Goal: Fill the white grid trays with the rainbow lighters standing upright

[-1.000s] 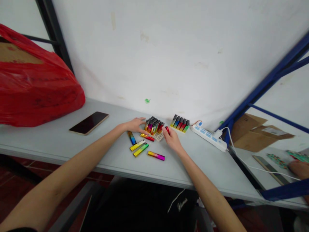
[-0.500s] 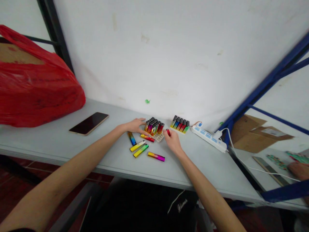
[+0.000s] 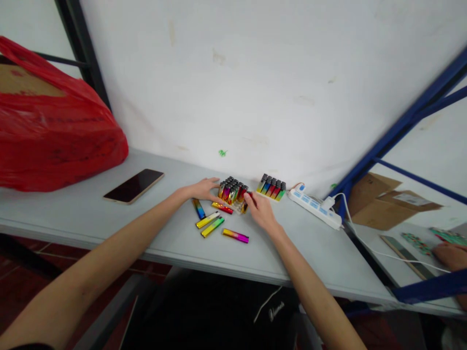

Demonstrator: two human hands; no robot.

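The right hand [image 3: 261, 212] fingers pinch a red lighter [image 3: 247, 198] at the lighter tray [image 3: 232, 190]; the left hand [image 3: 204, 189] rests flat, steadying the tray. Loose lighters [image 3: 213, 224] crowd the tabletop [image 3: 310, 248] just in front.

rainbow lighters on a pale grey table

the upright lighters in the tray [image 3: 232, 189] show red, gold and blue bodies with dark grey caps; loose lighters [image 3: 212, 226] fade yellow to green, one [image 3: 235, 236] gold to magenta. the bag [image 3: 54, 131] is red, the phone [image 3: 133, 185] black with a gold edge, the power strip [image 3: 314, 208] white and blue.
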